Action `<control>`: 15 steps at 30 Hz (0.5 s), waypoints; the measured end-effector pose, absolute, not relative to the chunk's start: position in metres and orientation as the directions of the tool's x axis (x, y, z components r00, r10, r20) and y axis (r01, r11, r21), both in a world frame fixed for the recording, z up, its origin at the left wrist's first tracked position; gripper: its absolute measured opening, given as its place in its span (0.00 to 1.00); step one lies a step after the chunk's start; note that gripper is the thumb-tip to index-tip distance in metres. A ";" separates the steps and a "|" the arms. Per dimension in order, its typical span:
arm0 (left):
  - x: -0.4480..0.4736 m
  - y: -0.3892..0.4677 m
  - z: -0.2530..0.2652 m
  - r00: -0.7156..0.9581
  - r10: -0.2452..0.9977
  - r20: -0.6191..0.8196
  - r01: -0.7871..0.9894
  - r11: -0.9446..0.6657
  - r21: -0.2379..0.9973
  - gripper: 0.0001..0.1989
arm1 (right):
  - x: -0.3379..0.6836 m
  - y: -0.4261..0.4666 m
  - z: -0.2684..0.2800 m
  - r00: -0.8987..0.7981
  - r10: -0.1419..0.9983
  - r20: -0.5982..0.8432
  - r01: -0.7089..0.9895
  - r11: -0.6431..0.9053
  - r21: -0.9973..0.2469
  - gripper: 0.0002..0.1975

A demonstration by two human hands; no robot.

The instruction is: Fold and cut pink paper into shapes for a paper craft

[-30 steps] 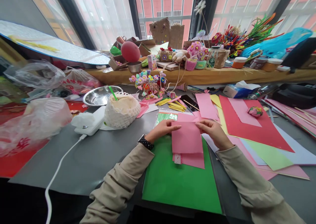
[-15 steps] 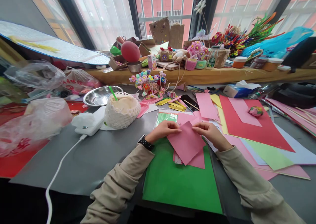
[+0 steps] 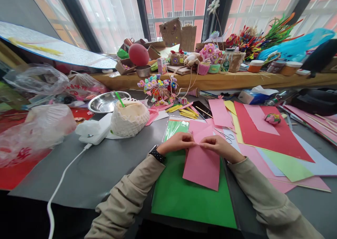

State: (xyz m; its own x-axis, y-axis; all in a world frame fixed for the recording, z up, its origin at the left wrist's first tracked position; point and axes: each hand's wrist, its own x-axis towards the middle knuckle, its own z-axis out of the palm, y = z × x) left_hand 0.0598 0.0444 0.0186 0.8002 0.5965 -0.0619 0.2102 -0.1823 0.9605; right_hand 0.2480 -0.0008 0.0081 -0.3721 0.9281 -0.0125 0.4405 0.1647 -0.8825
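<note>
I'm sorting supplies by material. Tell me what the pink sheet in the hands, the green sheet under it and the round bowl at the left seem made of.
Pink sheet: matte craft paper, thin, flat. Green sheet: likely matte card or paper, lying flat. Bowl: metal, probably steel, with a shiny grey rim.

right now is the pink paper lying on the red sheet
No, the pink paper held at its top edge by the left hand and right hand lies over the green sheet, with the red sheet off to the right.
</note>
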 end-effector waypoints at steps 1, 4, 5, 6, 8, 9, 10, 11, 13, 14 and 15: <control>0.059 0.045 0.019 0.784 0.618 -0.057 0.201 -0.167 0.965 0.14 | 0.250 0.000 0.008 -0.351 0.936 -0.018 0.438 0.147 -0.887 0.12; 0.057 0.049 0.024 0.734 0.677 -0.061 0.177 -0.103 0.979 0.14 | 0.259 0.002 0.010 -0.256 0.966 -0.044 0.400 0.065 -0.914 0.12; 0.055 0.050 0.025 0.721 0.690 -0.060 0.164 -0.086 0.983 0.14 | 0.262 0.003 0.011 -0.227 0.972 -0.057 0.370 0.031 -0.929 0.13; 0.054 0.051 0.027 0.712 0.700 -0.056 0.148 -0.072 0.986 0.13 | 0.264 0.002 0.011 -0.204 0.976 -0.072 0.335 0.001 -0.942 0.13; 0.052 0.053 0.029 0.698 0.714 -0.041 0.118 -0.058 0.991 0.13 | 0.269 0.002 0.012 -0.179 0.979 -0.098 0.262 -0.048 -0.964 0.13; 0.051 0.053 0.029 0.693 0.720 -0.035 0.105 -0.053 0.993 0.13 | 0.271 0.002 0.012 -0.167 0.980 -0.108 0.232 -0.067 -0.970 0.12; 0.050 0.054 0.029 0.687 0.726 -0.032 0.096 -0.047 0.994 0.13 | 0.274 0.003 0.012 -0.149 0.982 -0.115 0.210 -0.083 -0.974 0.12; 0.049 0.054 0.029 0.682 0.731 -0.033 0.089 -0.038 0.995 0.13 | 0.276 0.003 0.011 -0.117 0.985 -0.123 0.197 -0.098 -0.975 0.12; 0.048 0.054 0.029 0.667 0.744 -0.036 0.075 -0.018 0.997 0.12 | 0.280 0.005 0.010 -0.008 0.992 -0.122 0.190 -0.118 -0.975 0.11; 0.048 0.054 0.029 0.657 0.753 -0.036 0.065 -0.009 0.998 0.12 | 0.281 0.006 0.009 0.056 0.992 -0.111 0.187 -0.120 -0.975 0.11; 0.049 0.054 0.029 0.648 0.761 -0.034 0.056 -0.004 0.998 0.12 | 0.281 0.006 0.009 0.108 0.990 -0.096 0.180 -0.114 -0.977 0.11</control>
